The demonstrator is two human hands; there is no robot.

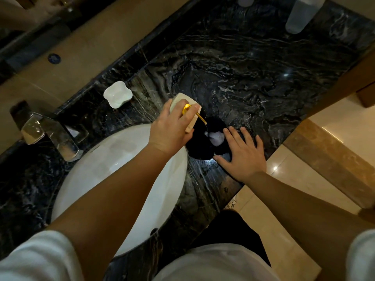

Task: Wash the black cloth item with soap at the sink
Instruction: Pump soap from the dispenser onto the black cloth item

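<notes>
my left hand [172, 126] grips the cream gold-pump soap bottle [187, 110]; my right hand [242, 153], fingers flat, pins the black cloth [200, 147] near the white sink [121, 179]; foam could slide off.

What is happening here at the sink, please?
A person is soaping a black cloth that lies on the dark marble counter, right of the white basin. The left hand grips a cream soap dispenser and presses its gold pump. White foam sits on the cloth. The right hand presses the cloth flat.
</notes>
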